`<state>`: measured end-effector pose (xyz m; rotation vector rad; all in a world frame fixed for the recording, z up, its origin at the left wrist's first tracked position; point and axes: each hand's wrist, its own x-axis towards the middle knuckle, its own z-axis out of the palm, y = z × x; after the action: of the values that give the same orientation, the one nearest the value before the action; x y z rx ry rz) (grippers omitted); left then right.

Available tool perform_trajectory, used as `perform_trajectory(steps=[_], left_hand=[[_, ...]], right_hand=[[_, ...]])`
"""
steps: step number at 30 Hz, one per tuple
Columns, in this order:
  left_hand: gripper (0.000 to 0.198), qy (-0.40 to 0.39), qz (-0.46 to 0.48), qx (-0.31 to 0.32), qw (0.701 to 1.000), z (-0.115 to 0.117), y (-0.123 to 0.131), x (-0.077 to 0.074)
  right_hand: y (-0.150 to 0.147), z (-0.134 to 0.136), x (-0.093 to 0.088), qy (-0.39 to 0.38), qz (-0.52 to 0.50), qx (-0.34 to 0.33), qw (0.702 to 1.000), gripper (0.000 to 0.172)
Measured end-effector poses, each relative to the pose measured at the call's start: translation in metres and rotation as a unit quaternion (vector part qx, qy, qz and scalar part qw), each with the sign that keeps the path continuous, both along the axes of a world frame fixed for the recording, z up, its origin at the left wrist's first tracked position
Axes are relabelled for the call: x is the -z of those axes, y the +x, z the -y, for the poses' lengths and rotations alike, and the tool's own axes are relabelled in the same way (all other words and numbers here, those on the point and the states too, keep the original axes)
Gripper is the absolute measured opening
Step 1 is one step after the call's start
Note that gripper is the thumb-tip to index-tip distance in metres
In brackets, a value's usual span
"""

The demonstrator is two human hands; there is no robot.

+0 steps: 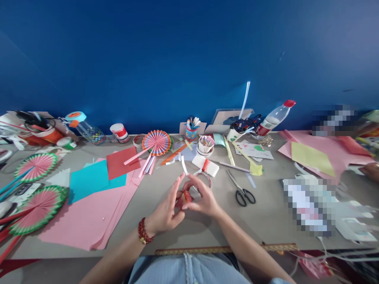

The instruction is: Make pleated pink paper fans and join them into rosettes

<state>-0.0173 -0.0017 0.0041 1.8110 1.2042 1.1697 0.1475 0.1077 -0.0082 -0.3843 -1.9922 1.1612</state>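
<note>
Both hands meet above the middle of the table. My right hand (pixel 204 196) curls its thumb and fingers around a small red-orange piece (pixel 186 197), perhaps folded paper; the fingers hide much of it. Facing it, my left hand (pixel 168 207) has its long fingers stretched upward and its thumb apart, close beside the piece. A narrow white strip (pixel 184 165) rises just beyond the fingertips; whether a finger touches it I cannot tell. Behind the right hand are a round ring-like roll (pixel 209 180) and a white card wound with red thread (pixel 206 165).
Black-handled scissors (pixel 242 191) lie to the right. A pleated paper fan (pixel 156 143), a small cup (pixel 206 143) and a bottle (pixel 275 118) stand or lie toward the blue wall. Pink sheets (pixel 85 217) cover the left. Another person's hand (pixel 371 172) shows far right.
</note>
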Motion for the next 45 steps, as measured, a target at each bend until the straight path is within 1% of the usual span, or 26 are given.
perform_trajectory(steps=[3, 4, 6, 8, 11, 13, 17, 19, 21, 24, 29, 31, 33, 36, 38, 40, 42, 45], left_hand=[[0.09, -0.027, 0.041, -0.03, 0.998, -0.002, 0.001, 0.003], [0.086, -0.042, 0.058, -0.033, 0.997, -0.003, 0.001, 0.004], [0.073, -0.071, 0.076, -0.019, 0.994, -0.006, -0.001, 0.006], [0.06, -0.09, 0.07, -0.001, 0.994, -0.008, -0.003, 0.006], [0.051, -0.096, 0.046, -0.015, 0.994, -0.008, -0.004, 0.003], [0.045, -0.095, 0.027, -0.026, 0.995, -0.008, -0.004, -0.001], [0.031, -0.123, 0.019, -0.009, 0.992, -0.007, -0.001, -0.011], [0.026, -0.134, 0.024, -0.001, 0.991, -0.007, 0.0, -0.014], [0.025, -0.134, 0.02, -0.003, 0.991, -0.008, 0.0, -0.014], [0.025, -0.137, 0.025, -0.023, 0.99, -0.008, 0.0, -0.009], [0.027, -0.15, 0.045, -0.036, 0.987, -0.008, -0.001, -0.006], [0.028, -0.148, 0.057, -0.04, 0.986, -0.008, -0.001, -0.007], [0.032, -0.163, 0.091, -0.025, 0.982, -0.007, -0.001, -0.008], [0.035, -0.23, 0.163, 0.031, 0.959, -0.007, -0.003, -0.008], [0.034, -0.283, 0.202, 0.077, 0.934, -0.007, -0.005, -0.008], [0.036, -0.323, 0.236, 0.135, 0.906, -0.007, -0.007, -0.007], [0.037, -0.346, 0.293, 0.178, 0.873, -0.008, -0.008, -0.005], [0.035, -0.345, 0.383, 0.21, 0.83, -0.007, -0.008, 0.0]], right_hand=[[0.001, 0.002, -0.003, 0.047, 0.004, 0.018, 0.999, 0.094], [0.001, 0.002, -0.004, 0.063, 0.002, 0.022, 0.998, 0.093], [0.002, 0.001, -0.004, 0.085, -0.003, 0.026, 0.996, 0.094], [0.003, -0.001, -0.004, 0.096, -0.006, 0.024, 0.995, 0.096], [0.004, -0.003, -0.006, 0.102, -0.012, 0.014, 0.995, 0.095], [0.005, -0.003, -0.007, 0.1, -0.011, 0.011, 0.995, 0.088], [0.004, -0.003, -0.008, 0.069, 0.007, 0.018, 0.997, 0.07], [0.003, -0.002, -0.005, 0.057, 0.001, 0.018, 0.998, 0.069], [0.002, -0.002, -0.003, 0.049, -0.014, 0.019, 0.999, 0.075], [0.001, 0.0, 0.001, 0.028, -0.028, 0.018, 0.999, 0.08], [-0.001, 0.002, 0.002, 0.001, -0.039, 0.013, 0.999, 0.081], [0.0, 0.001, 0.0, 0.004, -0.034, 0.012, 0.999, 0.079], [0.002, 0.0, -0.004, 0.02, -0.021, 0.006, 1.0, 0.078], [0.004, -0.004, -0.012, 0.04, -0.005, -0.031, 0.999, 0.072], [0.004, -0.005, -0.018, 0.038, -0.006, -0.076, 0.996, 0.067], [0.003, -0.004, -0.022, 0.027, -0.015, -0.12, 0.992, 0.068], [0.002, -0.001, -0.023, 0.016, -0.025, -0.145, 0.989, 0.07], [0.001, 0.004, -0.02, -0.003, -0.038, -0.148, 0.988, 0.064]])
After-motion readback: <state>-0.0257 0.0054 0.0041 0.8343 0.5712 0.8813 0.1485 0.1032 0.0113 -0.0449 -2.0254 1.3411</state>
